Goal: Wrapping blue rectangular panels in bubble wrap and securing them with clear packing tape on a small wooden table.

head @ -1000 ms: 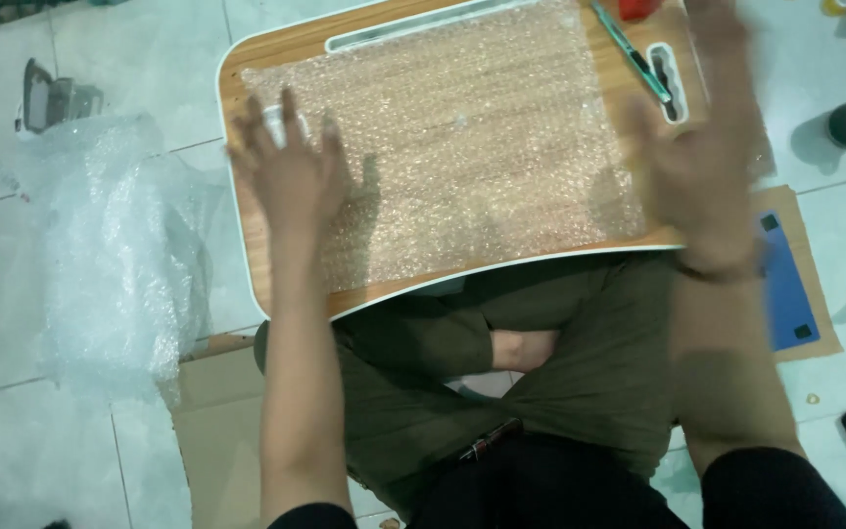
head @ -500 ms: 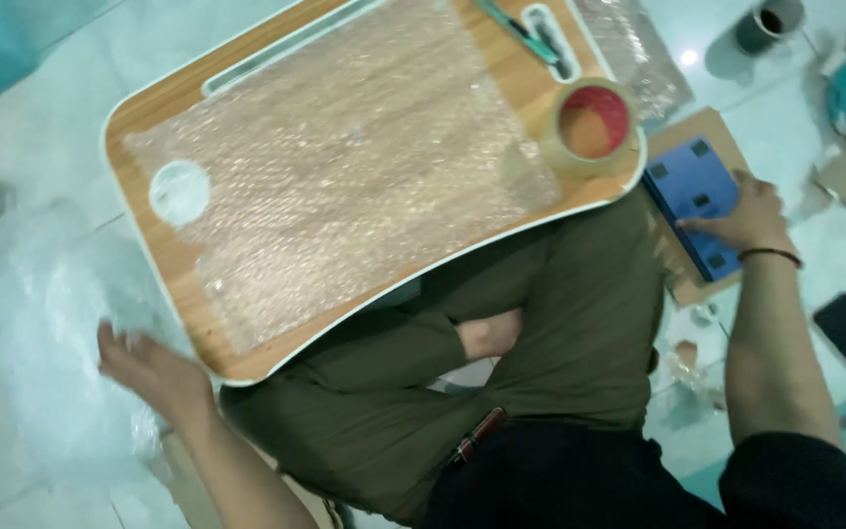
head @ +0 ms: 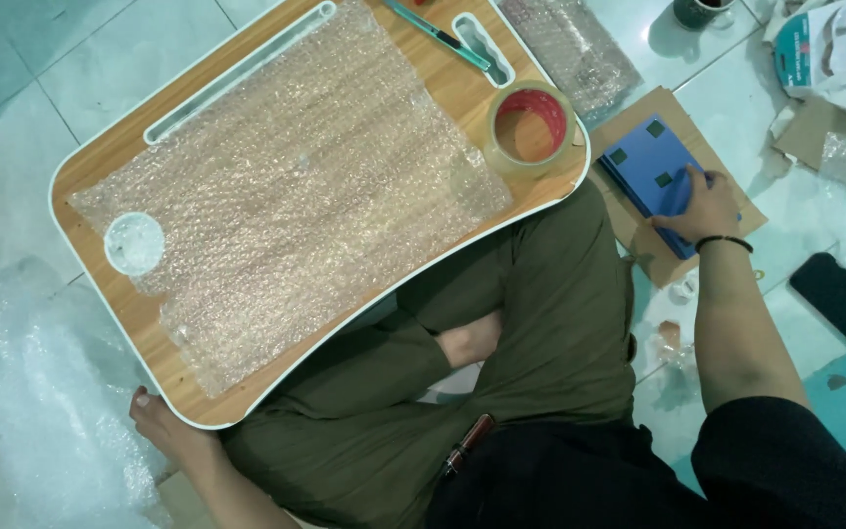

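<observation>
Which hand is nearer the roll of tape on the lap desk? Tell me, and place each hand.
Right. The right hand rests on the blue flat item just beside the tape roll; the left hand is at the lap desk's opposite near corner.

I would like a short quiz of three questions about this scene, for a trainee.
1. True or false: the right hand rests on the blue box.
2. What lies spread over the wooden tray?
A. a towel
B. bubble wrap
C. newspaper
3. Fill in: the tape roll sits on the tray's ____ corner, near the person's right knee.

Key:
1. true
2. B, the bubble wrap
3. right. The left hand is at the tray's near edge.
</observation>
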